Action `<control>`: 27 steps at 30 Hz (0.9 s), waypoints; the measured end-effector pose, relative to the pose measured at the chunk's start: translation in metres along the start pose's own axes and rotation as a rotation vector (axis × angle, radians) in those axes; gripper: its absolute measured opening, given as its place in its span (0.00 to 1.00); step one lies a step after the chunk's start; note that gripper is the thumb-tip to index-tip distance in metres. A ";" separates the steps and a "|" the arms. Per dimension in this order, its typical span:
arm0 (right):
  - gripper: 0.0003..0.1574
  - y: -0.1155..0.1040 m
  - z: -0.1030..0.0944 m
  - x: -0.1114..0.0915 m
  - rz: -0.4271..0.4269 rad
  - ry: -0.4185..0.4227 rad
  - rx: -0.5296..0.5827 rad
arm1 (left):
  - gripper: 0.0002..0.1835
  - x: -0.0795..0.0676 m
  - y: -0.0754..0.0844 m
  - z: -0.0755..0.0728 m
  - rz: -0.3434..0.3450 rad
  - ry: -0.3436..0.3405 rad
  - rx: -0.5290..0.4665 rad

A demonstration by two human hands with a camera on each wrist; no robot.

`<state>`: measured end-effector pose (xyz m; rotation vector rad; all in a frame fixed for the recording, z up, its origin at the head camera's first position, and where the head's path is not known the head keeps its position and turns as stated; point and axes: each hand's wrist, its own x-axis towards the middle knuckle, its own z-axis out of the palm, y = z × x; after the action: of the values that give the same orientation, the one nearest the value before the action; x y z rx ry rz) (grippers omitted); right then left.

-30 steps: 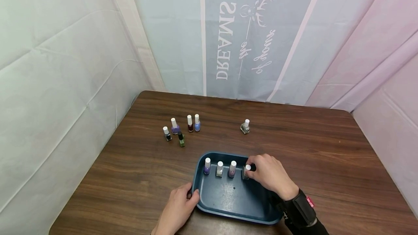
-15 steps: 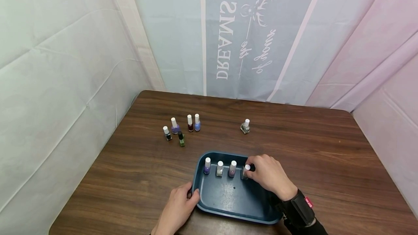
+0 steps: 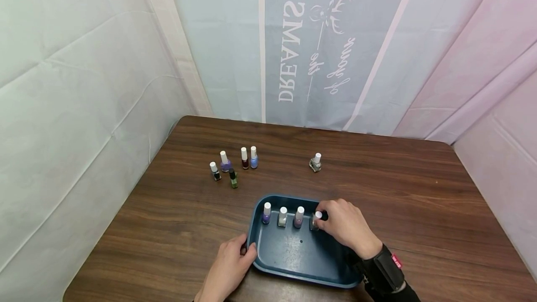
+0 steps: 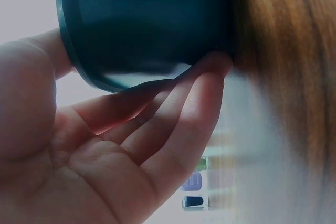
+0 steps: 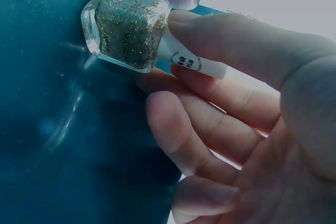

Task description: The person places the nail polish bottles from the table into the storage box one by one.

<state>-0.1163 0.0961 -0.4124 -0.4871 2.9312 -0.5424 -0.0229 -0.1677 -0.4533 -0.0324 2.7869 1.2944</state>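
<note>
My right hand [image 3: 347, 223] pinches the white cap of a glittery nail polish bottle [image 5: 131, 30] between thumb and fingers. That bottle stands at the back right of a dark blue tray [image 3: 289, 257], its base close against the tray floor. To its left, in a row along the back wall, are a pinkish-mauve bottle [image 3: 298, 218], a whitish bottle [image 3: 282, 218] and a purple bottle [image 3: 266, 214], all white-capped. My left hand [image 3: 228, 264] grips the tray's left edge, thumb at the rim and fingers along the outer wall.
Beyond the tray, several nail polish bottles cluster at the left, among them a green one [image 3: 233, 181] with a black cap and a light blue one [image 3: 254, 160]. A glittery bottle [image 3: 315, 163] stands alone behind the tray. Fabric curtains [image 3: 319, 50] border the wooden table [image 3: 402, 185].
The glittery bottle in my right hand has shifted very slightly left, toward the mauve one. My left hand and the tray stay in place.
</note>
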 end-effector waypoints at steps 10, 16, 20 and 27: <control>0.10 0.000 0.000 0.000 0.006 0.004 0.002 | 0.10 -0.001 0.001 0.000 0.002 -0.003 -0.004; 0.10 0.000 0.000 -0.001 0.009 0.004 0.009 | 0.10 -0.001 0.000 0.000 0.007 -0.003 -0.011; 0.10 0.000 -0.001 -0.002 0.008 0.003 0.014 | 0.11 -0.001 0.000 0.000 0.005 -0.001 -0.009; 0.11 0.000 -0.005 -0.003 0.011 -0.005 0.048 | 0.10 0.000 0.001 0.000 -0.026 -0.030 -0.002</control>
<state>-0.1144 0.0988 -0.4082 -0.4662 2.9071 -0.6078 -0.0229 -0.1675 -0.4526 -0.0488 2.7504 1.2809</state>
